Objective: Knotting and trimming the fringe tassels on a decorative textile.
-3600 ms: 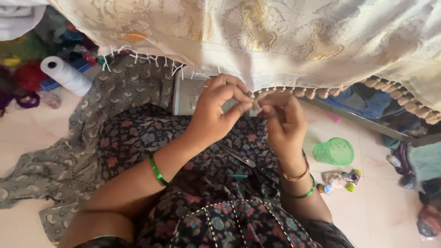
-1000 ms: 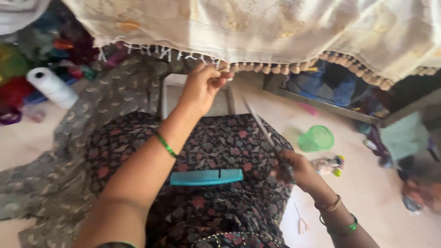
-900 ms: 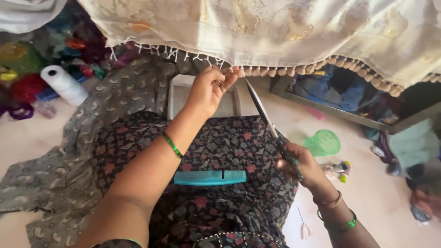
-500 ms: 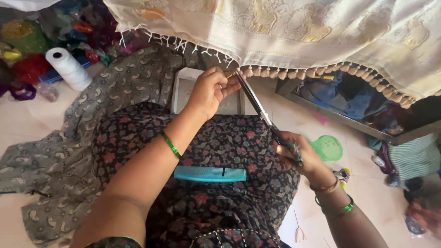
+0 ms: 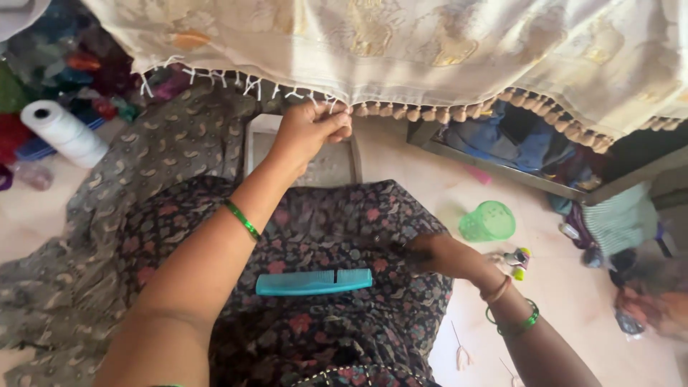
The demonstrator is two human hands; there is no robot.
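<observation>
Left hand (image 5: 309,132) pinches the fringe (image 5: 315,102) of a cream cloth (image 5: 401,43) hanging at the far side. Right hand (image 5: 437,254) rests closed on the lap; its contents cannot be told. Keeping the strands taut should help. A teal comb (image 5: 314,282) lies near.

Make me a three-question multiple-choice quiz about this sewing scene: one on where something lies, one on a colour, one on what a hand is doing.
1. Where does the teal plastic comb lie?
A. on the person's lap
B. on the floor
C. inside the cup

2. What colour is the translucent plastic cup?
A. red
B. green
C. white

3. What is the left hand doing?
A. resting flat on the lap
B. pinching the cream cloth's fringed edge
C. holding the white thread spool

Answers: 1 A, it rests on the floral skirt; 2 B, clearly green; 3 B, fingers closed at the fringe.
</observation>
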